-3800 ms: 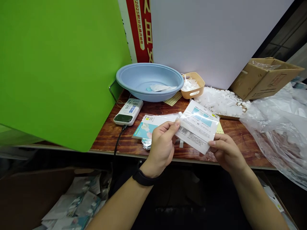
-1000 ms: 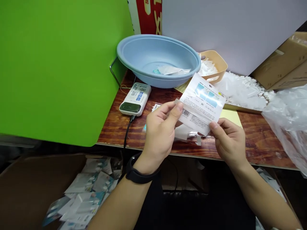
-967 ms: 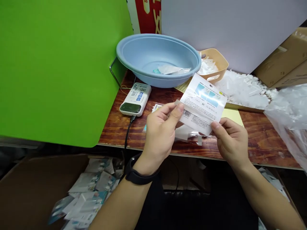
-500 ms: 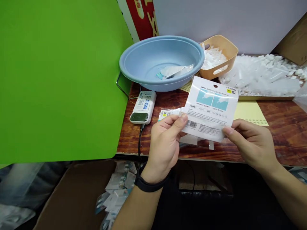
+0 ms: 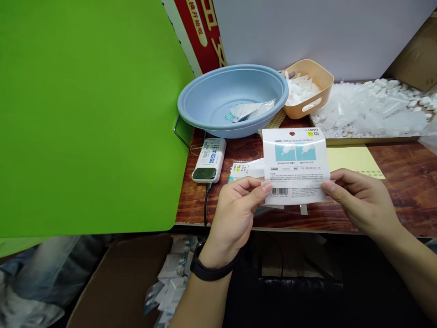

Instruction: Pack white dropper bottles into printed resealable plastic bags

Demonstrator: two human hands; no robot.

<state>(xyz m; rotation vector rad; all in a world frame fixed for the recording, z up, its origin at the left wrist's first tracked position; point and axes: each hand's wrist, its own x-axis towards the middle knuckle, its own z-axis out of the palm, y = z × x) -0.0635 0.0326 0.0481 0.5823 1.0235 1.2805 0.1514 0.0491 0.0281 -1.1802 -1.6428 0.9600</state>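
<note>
Between my two hands, above the front edge of the table, is a white printed packaging card (image 5: pixel 297 168), upside down to me, with a hang hole, two blue pictures and a barcode. My left hand (image 5: pixel 237 214) pinches its left edge near the barcode, thumb on top. My right hand (image 5: pixel 362 200) pinches the lower right edge the same way. A clear strip runs across the card at the level of both thumbs. Under and left of the card lies another printed packet (image 5: pixel 241 168), partly hidden by it and by my left hand.
A blue basin (image 5: pixel 201 102) holds a packet. Beside it are an orange basket (image 5: pixel 322 86) of white strips and a tray (image 5: pixel 368 140) of small white pieces. A power bank (image 5: pixel 210 159) with a cable, a yellow sheet (image 5: pixel 355 161) and a green panel (image 5: pixel 85 118) are near.
The card has turned from a tilt to nearly level and come slightly lower and left. Both hands keep their pinch. The whole view has shifted a little.
</note>
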